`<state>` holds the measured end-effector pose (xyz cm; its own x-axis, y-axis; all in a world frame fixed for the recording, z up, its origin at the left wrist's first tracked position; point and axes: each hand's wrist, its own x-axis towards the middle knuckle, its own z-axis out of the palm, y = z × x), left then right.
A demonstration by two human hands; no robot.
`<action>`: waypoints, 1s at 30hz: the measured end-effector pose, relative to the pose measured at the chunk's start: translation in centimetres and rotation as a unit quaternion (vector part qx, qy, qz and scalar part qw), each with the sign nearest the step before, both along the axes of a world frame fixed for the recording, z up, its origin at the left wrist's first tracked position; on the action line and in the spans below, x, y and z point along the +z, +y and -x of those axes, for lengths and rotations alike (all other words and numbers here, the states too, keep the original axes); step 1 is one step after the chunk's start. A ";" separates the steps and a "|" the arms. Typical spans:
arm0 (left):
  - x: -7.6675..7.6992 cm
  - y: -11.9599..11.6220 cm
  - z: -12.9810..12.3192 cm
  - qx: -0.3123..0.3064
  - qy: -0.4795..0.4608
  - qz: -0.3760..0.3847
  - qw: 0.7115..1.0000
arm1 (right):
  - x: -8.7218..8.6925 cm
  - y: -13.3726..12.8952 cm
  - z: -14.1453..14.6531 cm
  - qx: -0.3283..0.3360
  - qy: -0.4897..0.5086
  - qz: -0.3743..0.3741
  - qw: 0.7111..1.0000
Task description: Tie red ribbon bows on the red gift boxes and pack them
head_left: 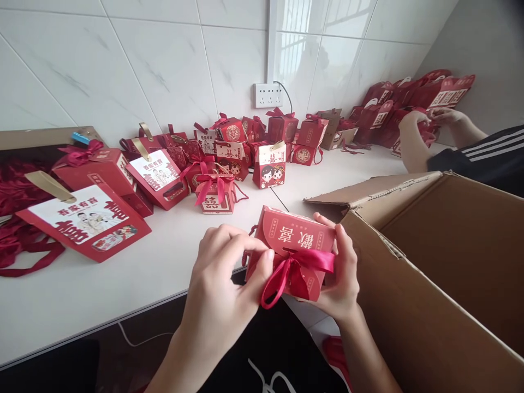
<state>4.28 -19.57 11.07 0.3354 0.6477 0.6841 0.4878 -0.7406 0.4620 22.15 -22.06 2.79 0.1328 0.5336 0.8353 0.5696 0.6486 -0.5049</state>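
A small red gift box [297, 232] with gold lettering is held up just past the table's front edge. Around its middle runs a pinkish-red satin ribbon [301, 267], tied in a bow whose loop hangs down on the left. My right hand [341, 278] grips the box from the right and below, the thumb at its upper corner. My left hand [229, 273] is closed at the box's left side, thumb and forefinger pinched beside the bow. Whatever sits between those fingertips is too small to make out. A twisted dark red cord shows behind the left fingers.
A large open cardboard box [421, 273] stands close on the right. Several red gift boxes [272, 166] line the white table [172, 267] along the tiled wall. Bigger red boxes [98, 224] lie at left. Another person's hands [442, 117] work beside stacked boxes at far right.
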 end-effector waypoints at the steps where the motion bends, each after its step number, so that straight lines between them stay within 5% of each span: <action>1: 0.0 -0.2 -0.1 0.006 0.010 -0.008 1.000 | 0.0 0.0 0.0 0.001 -0.002 0.001 1.000; 5: -0.5 -0.3 -0.5 -0.016 0.003 0.011 1.000 | -0.1 -0.1 0.0 -0.007 -0.009 0.001 1.000; 10: -1.6 0.8 0.0 0.016 -0.182 0.132 0.974 | 0.1 -0.1 0.0 0.006 0.022 -0.009 1.000; 13: -1.9 1.1 0.4 0.016 -0.238 0.107 0.965 | 0.1 -0.1 -0.1 0.002 0.029 -0.003 1.000; 18: -1.6 1.0 0.1 -0.037 -0.069 0.027 0.997 | 0.0 0.0 -0.2 -0.011 0.013 -0.003 1.000; 23: -1.4 1.0 0.0 0.027 -0.091 0.016 0.995 | -0.1 -0.1 -0.2 -0.018 0.008 0.002 1.000; 30: -0.8 -0.2 -0.4 0.000 0.023 -0.046 0.999 | 0.0 0.0 -0.3 0.010 0.013 -0.007 1.000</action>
<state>4.72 -19.74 10.27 0.3669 0.5825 0.7253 0.5071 -0.7789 0.3691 22.41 -22.07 2.81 0.1443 0.5245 0.8391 0.5430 0.6669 -0.5103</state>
